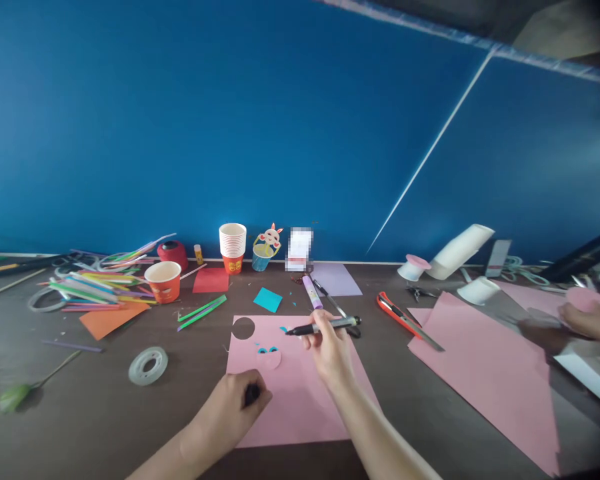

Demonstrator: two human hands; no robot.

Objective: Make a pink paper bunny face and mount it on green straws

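My right hand grips a black marker that lies nearly level above the pink sheet, its dark tip pointing left near a small blue scrap. Curled round a small black object, perhaps the marker's cap, my left hand rests at the sheet's left side. Between the hands, a small pink paper piece with two blue-and-black eye shapes lies on the sheet. A round hole shows in the sheet's top left corner.
Left: tape roll, paper cup, coloured strips. Behind: stacked cups, blue paper, glue stick. Right: orange cutter by pink sheets. Another person's hands hold pink paper at far right.
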